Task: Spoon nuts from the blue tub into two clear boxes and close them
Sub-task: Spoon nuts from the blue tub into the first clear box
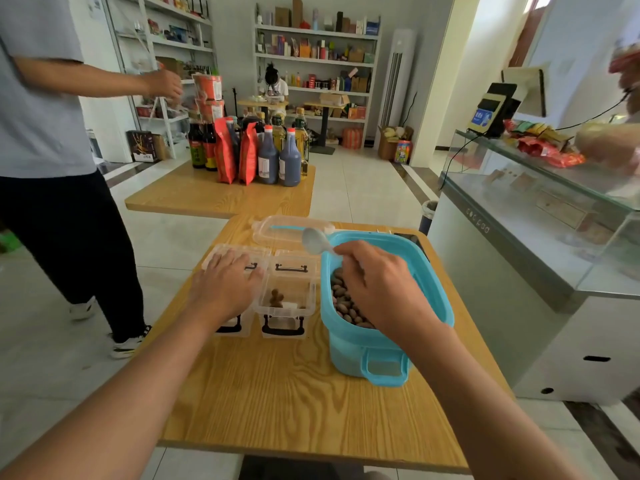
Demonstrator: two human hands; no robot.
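A blue tub (436, 299) with brown nuts (343, 303) inside stands at the right of the wooden table (294, 393). My right hand (384, 289) is over the tub and grips a pale grey spoon (317, 241), whose bowl points up and left over the tub's far rim. Two clear boxes stand side by side left of the tub. The right clear box (289, 292) is uncovered and holds a few nuts. My left hand (225, 285) rests flat, fingers spread, on top of the left clear box (239, 252).
A clear lid with a blue strip (291, 227) lies behind the boxes. A second table (221, 195) with bottles and red bags stands farther back. A person stands at the left. A glass counter (540, 216) runs along the right.
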